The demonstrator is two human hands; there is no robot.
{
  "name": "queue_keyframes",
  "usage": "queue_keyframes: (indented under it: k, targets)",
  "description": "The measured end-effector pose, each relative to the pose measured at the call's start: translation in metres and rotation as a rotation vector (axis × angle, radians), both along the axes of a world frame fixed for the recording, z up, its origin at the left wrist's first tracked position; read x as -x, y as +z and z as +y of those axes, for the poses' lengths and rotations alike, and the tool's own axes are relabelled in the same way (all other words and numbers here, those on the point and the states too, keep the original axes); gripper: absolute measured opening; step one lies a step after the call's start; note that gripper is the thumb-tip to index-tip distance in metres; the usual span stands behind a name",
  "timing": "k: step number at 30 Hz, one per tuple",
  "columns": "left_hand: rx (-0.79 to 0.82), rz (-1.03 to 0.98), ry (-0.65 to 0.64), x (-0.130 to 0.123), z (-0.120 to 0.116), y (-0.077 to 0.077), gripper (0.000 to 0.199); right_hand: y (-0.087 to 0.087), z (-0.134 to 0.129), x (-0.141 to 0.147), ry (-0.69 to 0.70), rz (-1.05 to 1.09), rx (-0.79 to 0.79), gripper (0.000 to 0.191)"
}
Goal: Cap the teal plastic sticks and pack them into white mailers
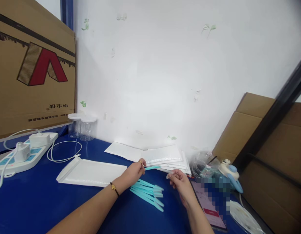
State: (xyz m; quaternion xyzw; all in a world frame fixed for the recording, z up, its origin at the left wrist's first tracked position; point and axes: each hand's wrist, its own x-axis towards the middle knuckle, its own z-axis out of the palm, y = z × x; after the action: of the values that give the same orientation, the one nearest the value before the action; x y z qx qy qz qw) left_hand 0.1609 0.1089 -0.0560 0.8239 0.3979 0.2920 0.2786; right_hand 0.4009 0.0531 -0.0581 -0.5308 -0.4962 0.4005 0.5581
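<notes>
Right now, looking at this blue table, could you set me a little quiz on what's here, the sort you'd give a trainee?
1. What colour is the stick in the person's left grip?
2. True or false: the two clear jars stand without lids.
3. Which is nearest the person's right grip: (a) the power strip, (b) the phone, (c) the jars?

Key: 1. Light turquoise. 2. False; both wear white lids. 3. (b).
</notes>
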Motion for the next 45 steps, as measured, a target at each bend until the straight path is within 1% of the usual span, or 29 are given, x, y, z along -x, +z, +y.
queue_keyframes:
  k: [2, 3, 5, 7, 10, 17, 24, 27, 32, 34, 40, 45]
  targets:
    - [-0.033, -0.010, -0.012, -0.002, 0.000, -0.001, 0.031, 0.002, -0.001, 0.003, -0.020, 0.171, 0.017, 0.030]
    - [-0.065, -0.006, -0.012, -0.003, 0.000, -0.001, 0.032, 0.002, -0.001, 0.005, -0.029, 0.234, 0.024, 0.032]
    - [-0.130, 0.007, -0.005, -0.005, 0.000, 0.000, 0.029, 0.001, -0.002, 0.006, -0.040, 0.309, 0.044, 0.033]
    - [-0.165, 0.005, 0.011, -0.006, 0.000, 0.000, 0.027, 0.000, -0.002, 0.007, -0.046, 0.337, 0.057, 0.032]
    - [-0.172, -0.028, 0.014, -0.006, 0.000, 0.001, 0.029, -0.003, -0.001, 0.007, -0.038, 0.332, 0.050, 0.031]
    - [-0.191, -0.035, -0.057, -0.005, 0.001, -0.001, 0.033, -0.006, 0.003, 0.007, -0.028, 0.303, 0.020, 0.028]
    - [-0.198, -0.055, -0.114, -0.005, -0.004, 0.004, 0.034, -0.005, -0.001, 0.010, 0.011, 0.279, 0.052, 0.026]
    - [-0.197, -0.042, -0.115, -0.005, -0.004, 0.004, 0.033, -0.005, -0.001, 0.009, 0.028, 0.263, 0.045, 0.026]
    - [-0.186, -0.062, -0.078, -0.002, -0.001, 0.003, 0.031, -0.004, 0.002, 0.002, -0.050, 0.276, 0.036, 0.025]
    - [-0.177, -0.060, -0.080, -0.001, 0.000, 0.004, 0.030, -0.004, 0.002, 0.001, -0.054, 0.273, 0.035, 0.026]
    - [-0.180, -0.036, -0.099, -0.002, -0.003, 0.006, 0.030, -0.001, -0.002, 0.007, -0.010, 0.237, 0.023, 0.026]
    - [-0.163, -0.029, -0.120, -0.004, -0.007, 0.008, 0.029, 0.002, -0.006, 0.018, 0.085, 0.225, 0.044, 0.030]
